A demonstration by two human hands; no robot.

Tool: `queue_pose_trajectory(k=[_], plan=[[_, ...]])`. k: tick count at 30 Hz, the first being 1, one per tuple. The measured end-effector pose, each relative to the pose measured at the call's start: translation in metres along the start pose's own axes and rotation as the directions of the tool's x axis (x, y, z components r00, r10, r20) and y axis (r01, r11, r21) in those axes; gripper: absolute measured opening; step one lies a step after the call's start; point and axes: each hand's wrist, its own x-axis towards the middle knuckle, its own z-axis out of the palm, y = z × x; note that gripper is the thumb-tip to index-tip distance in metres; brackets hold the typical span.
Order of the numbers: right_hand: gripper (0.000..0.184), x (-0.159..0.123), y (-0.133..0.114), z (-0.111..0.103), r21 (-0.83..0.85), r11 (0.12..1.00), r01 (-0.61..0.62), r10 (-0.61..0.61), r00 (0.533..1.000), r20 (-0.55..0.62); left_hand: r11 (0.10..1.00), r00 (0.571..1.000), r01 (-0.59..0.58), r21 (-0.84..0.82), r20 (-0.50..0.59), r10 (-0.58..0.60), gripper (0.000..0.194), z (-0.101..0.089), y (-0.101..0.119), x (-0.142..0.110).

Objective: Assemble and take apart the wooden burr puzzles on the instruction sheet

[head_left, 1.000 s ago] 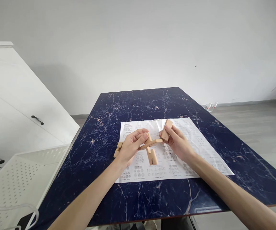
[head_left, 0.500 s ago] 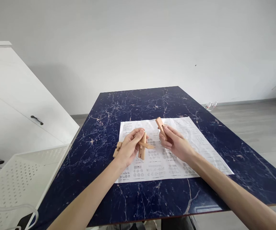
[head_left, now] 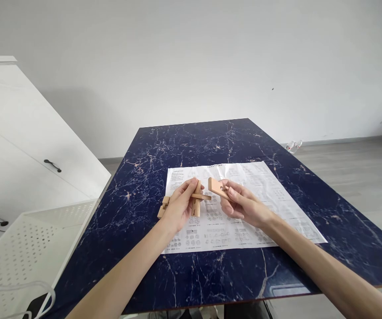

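Observation:
My left hand [head_left: 178, 206] is closed around two crossed wooden puzzle bars [head_left: 198, 198], one upright and one lying across it. My right hand [head_left: 242, 205] pinches a separate flat wooden piece [head_left: 216, 187], holding it tilted just right of the crossed bars without touching them. Both hands hover over a printed instruction sheet [head_left: 264, 186] spread on the dark blue marble table [head_left: 184, 141]. Another wooden piece [head_left: 163, 207] lies on the table by my left wrist, at the sheet's left edge.
A white perforated basket [head_left: 28, 248] stands left of the table, beside a white cabinet [head_left: 18, 146] with a black handle. Grey floor lies to the right, and a white wall behind.
My right hand has pulled its wooden piece off the assembly and turned it, bringing it back close to the crossed bars. My left hand has swung its bars more upright.

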Motion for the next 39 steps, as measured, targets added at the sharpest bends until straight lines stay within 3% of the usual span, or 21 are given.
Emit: queue_pose_trajectory(k=[13,19,26,39], plan=[[0.023,0.000,0.004,0.006,-0.174,0.983,0.055,-0.023,0.983,0.181,0.997,1.000,-0.008,0.079,0.007,0.007,0.041,0.008,0.000,-0.008],[0.023,0.001,0.002,0.010,-0.177,0.983,0.054,-0.025,0.987,0.160,0.994,0.998,-0.037,0.101,0.057,0.031,0.040,0.012,0.000,-0.011],[0.026,0.001,0.001,0.011,-0.175,0.985,0.007,0.024,0.985,0.174,0.991,0.999,-0.033,0.127,0.041,0.028,0.041,0.012,-0.001,-0.012],[0.029,0.001,0.001,0.011,-0.228,0.972,-0.048,0.066,0.995,0.071,0.987,0.995,-0.085,0.134,0.069,0.076,0.039,0.017,0.000,-0.014]])
